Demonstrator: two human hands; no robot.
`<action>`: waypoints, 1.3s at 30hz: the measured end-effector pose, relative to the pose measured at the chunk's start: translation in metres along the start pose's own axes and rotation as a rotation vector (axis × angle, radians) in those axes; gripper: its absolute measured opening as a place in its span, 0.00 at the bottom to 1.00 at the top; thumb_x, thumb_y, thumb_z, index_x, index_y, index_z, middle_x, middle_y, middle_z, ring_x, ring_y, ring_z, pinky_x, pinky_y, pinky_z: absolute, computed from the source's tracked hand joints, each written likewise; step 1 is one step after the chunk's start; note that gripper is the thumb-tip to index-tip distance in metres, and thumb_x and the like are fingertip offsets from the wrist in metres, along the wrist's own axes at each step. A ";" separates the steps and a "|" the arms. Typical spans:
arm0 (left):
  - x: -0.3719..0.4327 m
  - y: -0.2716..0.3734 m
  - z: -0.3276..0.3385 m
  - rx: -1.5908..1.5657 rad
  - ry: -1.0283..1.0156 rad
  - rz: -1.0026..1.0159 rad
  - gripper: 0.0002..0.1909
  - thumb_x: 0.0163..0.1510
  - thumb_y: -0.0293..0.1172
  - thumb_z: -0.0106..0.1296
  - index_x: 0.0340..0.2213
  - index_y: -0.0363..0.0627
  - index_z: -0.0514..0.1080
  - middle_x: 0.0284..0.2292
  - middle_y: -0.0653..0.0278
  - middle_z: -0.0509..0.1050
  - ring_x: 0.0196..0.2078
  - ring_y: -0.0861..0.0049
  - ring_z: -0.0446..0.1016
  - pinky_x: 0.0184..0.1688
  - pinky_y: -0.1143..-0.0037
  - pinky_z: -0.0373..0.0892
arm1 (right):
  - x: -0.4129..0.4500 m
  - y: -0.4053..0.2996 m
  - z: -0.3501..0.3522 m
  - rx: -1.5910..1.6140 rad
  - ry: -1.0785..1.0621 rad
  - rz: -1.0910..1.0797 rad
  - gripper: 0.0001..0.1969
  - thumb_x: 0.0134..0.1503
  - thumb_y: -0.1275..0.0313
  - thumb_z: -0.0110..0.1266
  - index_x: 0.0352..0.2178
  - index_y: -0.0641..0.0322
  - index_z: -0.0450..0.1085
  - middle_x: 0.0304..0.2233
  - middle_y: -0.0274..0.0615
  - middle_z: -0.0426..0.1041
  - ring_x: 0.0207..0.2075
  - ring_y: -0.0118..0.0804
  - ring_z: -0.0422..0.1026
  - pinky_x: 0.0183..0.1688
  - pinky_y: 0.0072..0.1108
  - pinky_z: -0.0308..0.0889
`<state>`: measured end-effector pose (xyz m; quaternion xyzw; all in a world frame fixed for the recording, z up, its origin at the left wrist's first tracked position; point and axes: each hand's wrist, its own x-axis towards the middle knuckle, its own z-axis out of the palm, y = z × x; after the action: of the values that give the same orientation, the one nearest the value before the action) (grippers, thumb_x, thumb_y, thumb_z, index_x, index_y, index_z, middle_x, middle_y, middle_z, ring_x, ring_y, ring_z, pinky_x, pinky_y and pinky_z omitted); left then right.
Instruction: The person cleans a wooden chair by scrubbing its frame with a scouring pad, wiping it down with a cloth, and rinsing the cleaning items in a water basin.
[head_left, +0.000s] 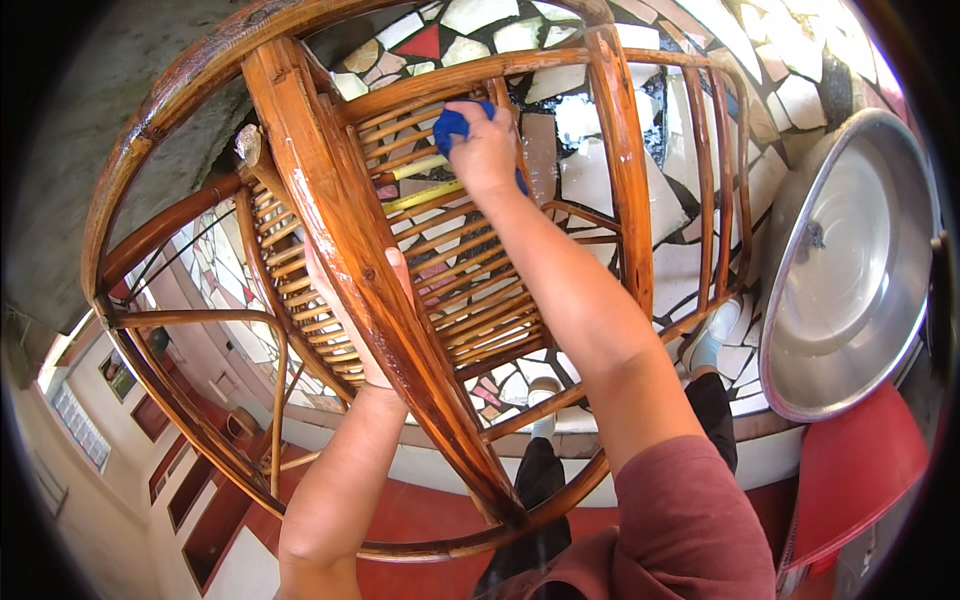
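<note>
A varnished rattan or bamboo chair (360, 270) with curved runners or arms and slatted panels fills the middle of the view, tilted over the tiled floor. My right hand (484, 146) grips a blue cloth (452, 129) and presses it against the slats (420, 139) near the chair's far side. Two of the slats near that hand are yellow (424, 196). My left hand (349, 300) is around the broad wooden crosspiece (330, 225), its thumb showing on one side and the palm behind it. The crosspiece looks wet and shiny.
On the right a large metal basin (847, 262) holds some water and rests on a red plastic stool or chair (855, 472). The floor (592, 176) is wet broken-tile mosaic. My feet (720, 322) stand near the chair. A grey concrete surface (67, 135) lies at the upper left.
</note>
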<state>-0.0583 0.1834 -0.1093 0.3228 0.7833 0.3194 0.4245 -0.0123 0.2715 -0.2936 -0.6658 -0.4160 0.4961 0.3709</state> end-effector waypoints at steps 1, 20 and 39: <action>0.001 -0.004 -0.001 0.022 -0.009 0.047 0.25 0.62 0.42 0.42 0.55 0.37 0.58 0.50 0.58 0.63 0.52 0.73 0.61 0.57 0.74 0.56 | 0.001 -0.003 0.008 0.073 -0.001 -0.113 0.25 0.40 0.77 0.61 0.42 0.41 0.72 0.47 0.54 0.62 0.47 0.57 0.62 0.52 0.35 0.62; 0.014 -0.011 -0.020 0.562 0.098 0.532 0.42 0.47 0.26 0.55 0.60 0.47 0.48 0.56 0.49 0.54 0.60 0.54 0.49 0.62 0.58 0.47 | 0.099 -0.010 0.080 -0.333 -0.179 -0.364 0.23 0.57 0.54 0.38 0.46 0.53 0.69 0.54 0.52 0.58 0.57 0.52 0.55 0.59 0.36 0.51; 0.019 -0.021 -0.021 0.932 0.180 0.636 0.38 0.51 0.35 0.51 0.59 0.41 0.48 0.57 0.42 0.50 0.60 0.44 0.49 0.61 0.58 0.51 | 0.062 0.076 -0.013 -0.435 0.019 -0.488 0.22 0.48 0.79 0.53 0.43 0.40 0.73 0.51 0.50 0.67 0.45 0.51 0.71 0.51 0.30 0.66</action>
<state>-0.0900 0.1813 -0.1249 0.6671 0.7390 0.0785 0.0519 0.0245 0.2992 -0.3814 -0.6146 -0.6560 0.2856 0.3320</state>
